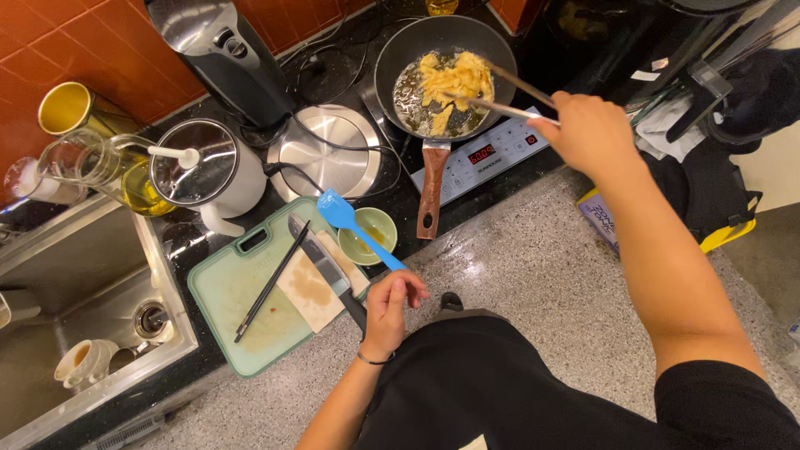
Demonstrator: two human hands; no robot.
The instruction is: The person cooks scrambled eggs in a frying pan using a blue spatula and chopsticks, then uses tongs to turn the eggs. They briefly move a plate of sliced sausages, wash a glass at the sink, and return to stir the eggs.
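Here, in the head view, the right hand (pixel 587 129) is closed around long chopsticks (pixel 508 98) whose tips work the scrambled egg (pixel 450 87) in the black frying pan (pixel 446 75) on the induction cooker (pixel 487 154); steady, light pinching strokes would likely break the curds without scraping the pan. The left hand (pixel 389 308) hangs loosely curled, holding nothing, near the knife (pixel 329 271) on the green cutting board (pixel 250 300). The small green bowl (pixel 367 236) holds only egg residue under a blue spatula (pixel 354 225), and the glass jug (pixel 125 171) holds yellow oil.

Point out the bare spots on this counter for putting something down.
Bare: the cutting board's left part, beside the black chopsticks. Crowded: knife, blue spatula and green bowl at its right; kettle and cables behind.
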